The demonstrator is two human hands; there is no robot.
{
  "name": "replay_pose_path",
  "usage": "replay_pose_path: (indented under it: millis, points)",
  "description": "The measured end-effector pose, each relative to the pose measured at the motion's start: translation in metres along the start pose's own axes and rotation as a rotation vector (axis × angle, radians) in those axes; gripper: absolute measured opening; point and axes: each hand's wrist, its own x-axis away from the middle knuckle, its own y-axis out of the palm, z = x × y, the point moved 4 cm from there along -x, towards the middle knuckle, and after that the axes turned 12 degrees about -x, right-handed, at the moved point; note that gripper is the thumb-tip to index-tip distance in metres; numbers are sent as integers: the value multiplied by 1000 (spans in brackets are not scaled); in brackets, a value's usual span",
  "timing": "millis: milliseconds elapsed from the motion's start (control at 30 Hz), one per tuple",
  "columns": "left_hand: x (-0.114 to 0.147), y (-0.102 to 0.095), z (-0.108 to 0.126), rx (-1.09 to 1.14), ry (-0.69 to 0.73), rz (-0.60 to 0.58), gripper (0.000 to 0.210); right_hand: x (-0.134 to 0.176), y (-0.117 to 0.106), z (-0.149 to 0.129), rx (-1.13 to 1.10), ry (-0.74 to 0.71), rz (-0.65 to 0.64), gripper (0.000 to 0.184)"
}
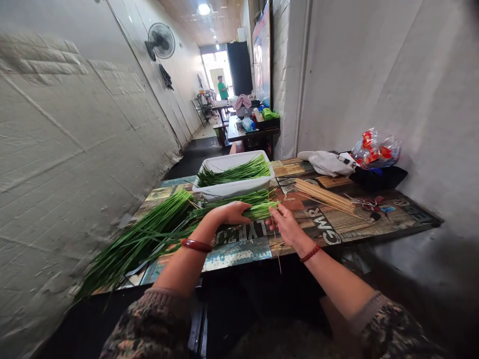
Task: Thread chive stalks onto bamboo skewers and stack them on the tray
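Left hand [228, 213] clamps a bundle of chives [164, 227] on the table [239, 252]; right hand [286, 225] pinches a thin skewer [277, 249] beside it.

A white tub [228, 189] is sitting on the table [239, 249], with a pile of bamboo skewers [324, 196] lying to its right. A white cloth [327, 162], a crinkled plastic bag [375, 148] and scissors [368, 203] are lying nearer the wall, and a wall fan [160, 41] is hanging above.

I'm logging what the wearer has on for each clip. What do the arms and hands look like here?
Both hands are bare. The left hand has a smooth dark red bangle at the wrist, the right hand a red beaded bracelet. Dark mottled knit sleeves are pushed up both forearms.
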Motion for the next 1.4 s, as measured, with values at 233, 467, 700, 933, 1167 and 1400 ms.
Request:
replay_pose_path:
  millis: [233,467,700,933,1167,1400]
  points:
    - [-8,49,-36,-5,-29,166,52,-16,-27,43,183,-9,95,34]
    - [-32,41,-39,-75,-88,450,28,-29,-45,32,413,-139,109,24]
    - [-83,53,-40,-242,-149,477,22,-24,-42,31,516,-227,142,23]
    - [-93,55,-44,-420,-154,438,21,-25,-42,29,537,-266,136,22]
    - [-68,39,-60,-445,-202,416,12,-24,-44,31,528,-269,126,23]
    - [-42,27,-64,-451,-233,434,20,-22,-45,33,522,-266,117,24]
